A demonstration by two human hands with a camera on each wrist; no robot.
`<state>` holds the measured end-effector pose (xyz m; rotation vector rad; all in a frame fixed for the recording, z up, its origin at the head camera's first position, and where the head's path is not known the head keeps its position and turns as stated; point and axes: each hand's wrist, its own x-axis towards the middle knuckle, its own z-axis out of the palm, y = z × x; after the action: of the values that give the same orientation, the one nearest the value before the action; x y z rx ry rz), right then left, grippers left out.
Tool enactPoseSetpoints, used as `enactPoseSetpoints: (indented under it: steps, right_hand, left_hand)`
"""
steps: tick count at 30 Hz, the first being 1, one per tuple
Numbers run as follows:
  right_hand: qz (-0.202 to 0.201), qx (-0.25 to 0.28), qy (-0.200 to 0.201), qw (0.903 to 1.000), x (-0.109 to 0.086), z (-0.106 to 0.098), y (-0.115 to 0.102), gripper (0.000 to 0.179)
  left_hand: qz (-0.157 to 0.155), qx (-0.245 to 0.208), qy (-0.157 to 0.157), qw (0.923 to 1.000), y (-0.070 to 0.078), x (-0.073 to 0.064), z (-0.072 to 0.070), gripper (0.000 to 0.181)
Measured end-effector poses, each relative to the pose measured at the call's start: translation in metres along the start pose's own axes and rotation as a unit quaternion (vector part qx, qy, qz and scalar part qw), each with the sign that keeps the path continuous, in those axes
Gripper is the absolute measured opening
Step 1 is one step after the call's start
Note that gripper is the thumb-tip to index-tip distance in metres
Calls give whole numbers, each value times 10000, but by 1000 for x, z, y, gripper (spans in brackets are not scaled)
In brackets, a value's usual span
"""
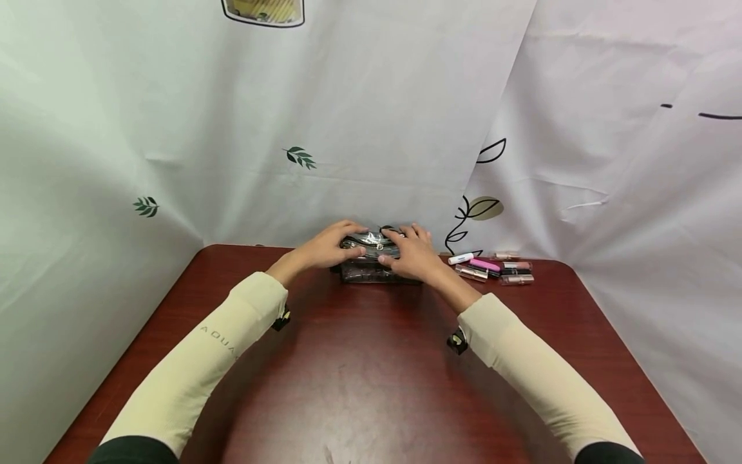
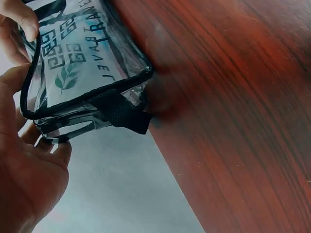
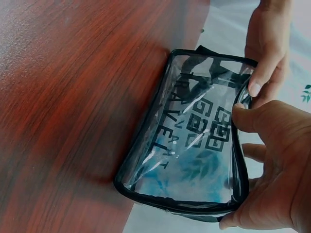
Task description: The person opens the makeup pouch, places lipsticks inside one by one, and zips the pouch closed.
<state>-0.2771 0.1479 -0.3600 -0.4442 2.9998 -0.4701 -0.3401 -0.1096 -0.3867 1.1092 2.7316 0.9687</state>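
Observation:
A clear pouch with black piping stands at the far edge of the table. Black lettering reading TRAVEL and a square pattern show on its front panel in the right wrist view. My left hand holds its upper left part, thumb in front and fingers behind. On the upper right, my right hand grips the top edge the same way, its thumb near the left one. The left wrist view shows a black fabric tab at the pouch's end. Behind the pouch, some fingertips are hidden.
Right of the pouch lies a small group of cosmetic tubes, among them a white tube, a pink tube and a clear-cased tube. A white printed curtain hangs right behind the dark red table.

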Motion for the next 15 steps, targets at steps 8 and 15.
enactPoseSetpoints:
  steps: [8, 15]
  right_hand:
    - [-47, 264, 592, 9979, 5, -10, -6, 53]
    - [438, -144, 654, 9968, 22, -12, -28, 48]
  left_hand:
    - [-260, 45, -119, 9996, 4, 3, 1, 71]
    - [-303, 104, -125, 9994, 1, 4, 0, 71]
